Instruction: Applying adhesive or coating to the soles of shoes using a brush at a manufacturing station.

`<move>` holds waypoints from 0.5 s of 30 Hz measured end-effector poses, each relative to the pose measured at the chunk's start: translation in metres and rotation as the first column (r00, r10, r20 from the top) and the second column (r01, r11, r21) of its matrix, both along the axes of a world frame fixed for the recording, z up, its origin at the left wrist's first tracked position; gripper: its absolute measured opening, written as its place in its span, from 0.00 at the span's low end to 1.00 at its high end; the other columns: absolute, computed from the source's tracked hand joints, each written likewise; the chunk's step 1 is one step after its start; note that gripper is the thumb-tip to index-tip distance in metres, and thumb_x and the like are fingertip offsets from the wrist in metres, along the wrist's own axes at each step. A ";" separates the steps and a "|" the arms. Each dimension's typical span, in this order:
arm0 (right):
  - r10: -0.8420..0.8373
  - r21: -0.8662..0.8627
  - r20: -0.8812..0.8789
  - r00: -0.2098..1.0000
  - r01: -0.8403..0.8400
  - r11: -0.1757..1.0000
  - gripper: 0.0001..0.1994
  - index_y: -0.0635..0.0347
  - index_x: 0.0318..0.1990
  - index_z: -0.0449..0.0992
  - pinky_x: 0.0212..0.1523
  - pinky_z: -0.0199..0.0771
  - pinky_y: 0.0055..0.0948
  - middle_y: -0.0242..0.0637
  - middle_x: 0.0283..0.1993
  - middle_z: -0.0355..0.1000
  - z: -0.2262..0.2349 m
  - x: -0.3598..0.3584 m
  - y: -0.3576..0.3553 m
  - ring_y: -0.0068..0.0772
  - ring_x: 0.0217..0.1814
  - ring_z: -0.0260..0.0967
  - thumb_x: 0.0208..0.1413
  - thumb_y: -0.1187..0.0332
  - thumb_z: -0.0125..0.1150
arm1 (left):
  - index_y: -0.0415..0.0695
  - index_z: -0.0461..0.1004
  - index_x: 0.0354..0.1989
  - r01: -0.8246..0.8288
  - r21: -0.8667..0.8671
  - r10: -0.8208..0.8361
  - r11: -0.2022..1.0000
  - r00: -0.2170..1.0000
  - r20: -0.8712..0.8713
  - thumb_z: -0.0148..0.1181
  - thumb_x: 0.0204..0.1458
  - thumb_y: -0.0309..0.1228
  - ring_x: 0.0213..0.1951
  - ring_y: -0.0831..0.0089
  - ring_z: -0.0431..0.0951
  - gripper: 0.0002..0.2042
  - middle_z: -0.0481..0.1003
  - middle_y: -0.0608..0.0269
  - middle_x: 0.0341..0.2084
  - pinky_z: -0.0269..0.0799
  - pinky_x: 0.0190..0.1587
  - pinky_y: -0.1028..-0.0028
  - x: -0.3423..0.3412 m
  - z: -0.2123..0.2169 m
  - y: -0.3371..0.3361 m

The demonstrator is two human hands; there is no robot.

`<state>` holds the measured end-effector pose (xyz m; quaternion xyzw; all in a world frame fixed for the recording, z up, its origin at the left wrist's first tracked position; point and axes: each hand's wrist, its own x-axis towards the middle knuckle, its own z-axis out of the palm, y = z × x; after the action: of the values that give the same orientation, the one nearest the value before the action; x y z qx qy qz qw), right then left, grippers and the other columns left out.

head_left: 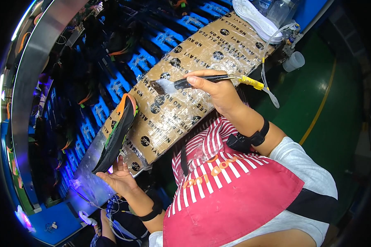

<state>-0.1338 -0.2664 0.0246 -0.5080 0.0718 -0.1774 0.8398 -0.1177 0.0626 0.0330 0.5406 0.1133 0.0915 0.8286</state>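
Right, the left hand (118, 176) lies flat, palm up and fingers spread, with a shoe sole (116, 136) propped on it. It cradles the sole rather than gripping it, and the sole stands on edge, black underside and orange rim tilted toward the bench, probably so the face to be worked stays clear of the fingers. The right hand (218, 89) is pinched shut on a brush (193, 82), thumb and forefinger well down the dark handle, which looks like a hold for fine control. The bristles hover over, or rest on, the cardboard; I can't tell which. Brush and sole are apart, the sole off to the left. A yellow fitting and a thin white tube (268, 78) trail from the back of the handle.

Underfoot for all this: a sheet of cardboard (202, 57) wrapped in shiny clear tape, laid over the bench edge, apparently as a wipe-down pad. Beyond it runs a blue rack (144, 61) with dark soles sitting in its slots. A white cup (294, 61) sits at the far corner, and the floor (317, 90) is green with a yellow line. A red striped apron (231, 189) fills the foreground.
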 end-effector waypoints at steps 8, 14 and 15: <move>-0.026 0.131 -0.040 0.999 0.031 0.991 0.10 0.66 0.38 0.76 0.39 0.67 0.18 0.34 0.34 0.74 -0.007 0.008 -0.004 0.20 0.35 0.68 0.49 0.71 0.61 | 0.48 0.58 0.54 -0.045 0.037 0.049 0.998 0.993 -0.104 0.47 0.47 0.62 0.38 0.59 0.75 0.34 0.69 0.46 0.42 0.73 0.29 0.76 0.007 0.002 0.004; -0.073 0.167 -0.068 0.995 0.084 0.982 0.10 0.66 0.38 0.76 0.37 0.62 0.18 0.34 0.36 0.73 -0.013 0.013 -0.007 0.19 0.34 0.65 0.49 0.70 0.60 | 0.48 0.56 0.57 -0.101 0.125 0.104 0.987 0.995 -0.012 0.46 0.52 0.56 0.40 0.59 0.75 0.31 0.67 0.55 0.47 0.72 0.27 0.77 0.011 0.002 -0.001; -0.070 0.173 -0.074 0.995 0.082 0.981 0.10 0.66 0.38 0.76 0.36 0.62 0.18 0.33 0.35 0.73 -0.015 0.013 -0.008 0.19 0.33 0.64 0.49 0.70 0.60 | 0.48 0.56 0.57 -0.063 0.142 0.061 0.988 0.998 0.024 0.46 0.52 0.55 0.40 0.61 0.75 0.30 0.67 0.56 0.47 0.72 0.27 0.78 0.010 0.001 0.001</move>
<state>-0.1208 -0.2743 0.0098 -0.4344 0.1350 -0.1849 0.8711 -0.1081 0.0636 0.0344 0.5936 0.1152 0.1303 0.7857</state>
